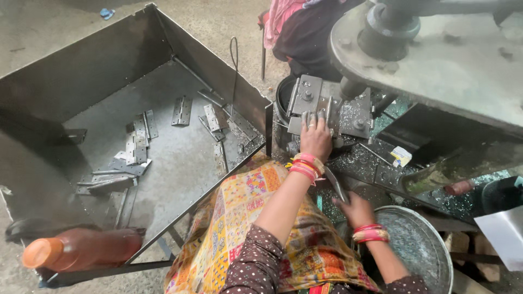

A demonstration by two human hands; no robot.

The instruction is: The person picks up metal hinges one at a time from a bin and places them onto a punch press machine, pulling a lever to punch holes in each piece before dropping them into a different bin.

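Orange bottle is laid on the bin frame. Hinge plates are scattered in the metal bin. Left hand is pressed flat, grip spread, on the press die. A hinge plate is pinched by the right hand above the round pan.

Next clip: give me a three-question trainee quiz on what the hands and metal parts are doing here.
1. True or false: the left hand rests on the press die block.
2. The right hand holds: A) an orange bottle B) a flat metal piece C) nothing.
3. Where do the loose hinge plates lie?

Key: 1 true; 2 B; 3 in the large metal tray on the left.
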